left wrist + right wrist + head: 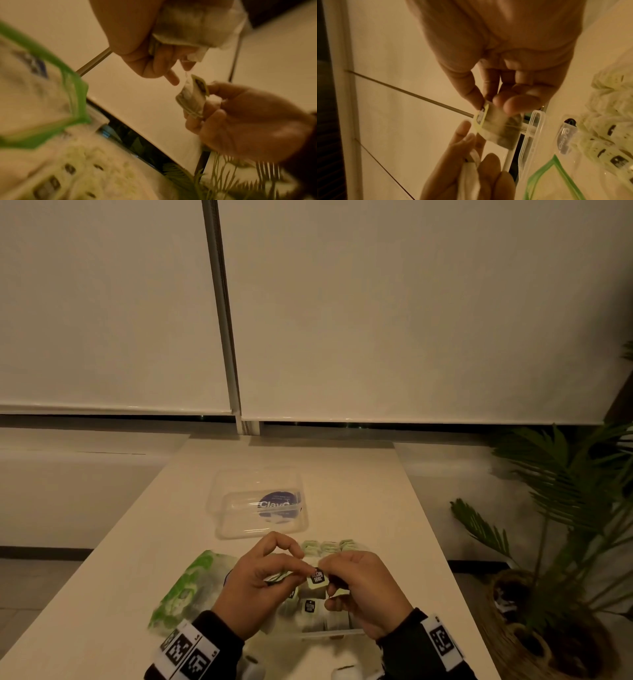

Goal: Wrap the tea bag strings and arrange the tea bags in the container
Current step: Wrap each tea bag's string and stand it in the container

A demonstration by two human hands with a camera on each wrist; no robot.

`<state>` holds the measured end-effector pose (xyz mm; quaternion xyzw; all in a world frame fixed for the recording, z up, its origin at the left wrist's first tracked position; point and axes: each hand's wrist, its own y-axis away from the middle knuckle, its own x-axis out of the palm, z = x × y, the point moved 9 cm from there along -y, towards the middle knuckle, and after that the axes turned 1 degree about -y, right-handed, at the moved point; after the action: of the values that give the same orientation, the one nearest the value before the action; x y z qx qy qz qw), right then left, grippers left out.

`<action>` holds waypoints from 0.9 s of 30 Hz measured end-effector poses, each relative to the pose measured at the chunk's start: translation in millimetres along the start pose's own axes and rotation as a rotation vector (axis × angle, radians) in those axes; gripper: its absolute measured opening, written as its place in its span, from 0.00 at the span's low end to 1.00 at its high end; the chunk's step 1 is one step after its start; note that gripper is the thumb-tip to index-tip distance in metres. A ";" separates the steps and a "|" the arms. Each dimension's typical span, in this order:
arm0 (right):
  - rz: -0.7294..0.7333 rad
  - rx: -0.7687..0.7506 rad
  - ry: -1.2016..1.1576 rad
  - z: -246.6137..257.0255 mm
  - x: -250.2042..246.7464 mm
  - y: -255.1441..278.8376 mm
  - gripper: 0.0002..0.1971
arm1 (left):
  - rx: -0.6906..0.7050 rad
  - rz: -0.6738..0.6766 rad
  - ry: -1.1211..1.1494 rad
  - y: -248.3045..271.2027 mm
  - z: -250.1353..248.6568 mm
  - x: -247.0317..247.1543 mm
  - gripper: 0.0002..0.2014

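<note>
My right hand [337, 583] pinches a small tea bag [498, 129] with string wound round it, its black-and-green tag [317, 577] facing up. My left hand [291, 566] is just left of it, thumb and forefinger at the tag, the other fingers curled round a second, white tea bag [197, 24]. Both hands hover over a clear container [329, 633] at the table's near edge, with several tagged tea bags [310, 607] in it. Three green-edged tea bags [329, 546] lie in a row just behind the hands.
A clear lid [257, 505] with a blue round label lies farther back on the white table [376, 491]. A green-and-white pouch [191, 583] lies left of the hands. A potted palm [565, 508] stands on the floor beyond the table's right edge.
</note>
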<state>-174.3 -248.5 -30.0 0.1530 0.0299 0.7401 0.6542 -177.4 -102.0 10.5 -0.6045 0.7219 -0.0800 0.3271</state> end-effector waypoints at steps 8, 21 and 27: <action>-0.022 -0.184 0.174 10.9 2.3 -8.5 0.08 | -0.537 -0.110 0.409 23.2 50.5 24.1 0.09; 0.229 -0.244 1.183 -12.2 32.6 -50.8 0.05 | -0.801 0.068 -0.040 64.7 98.2 23.0 0.07; 0.273 -0.122 1.169 -52.9 46.9 -79.4 0.09 | -0.926 0.058 -0.088 88.5 116.2 20.0 0.17</action>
<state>-116.8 -183.1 -90.9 -0.3146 0.3224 0.7792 0.4359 -185.1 -65.3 -132.1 -0.6693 0.6838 0.2855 0.0551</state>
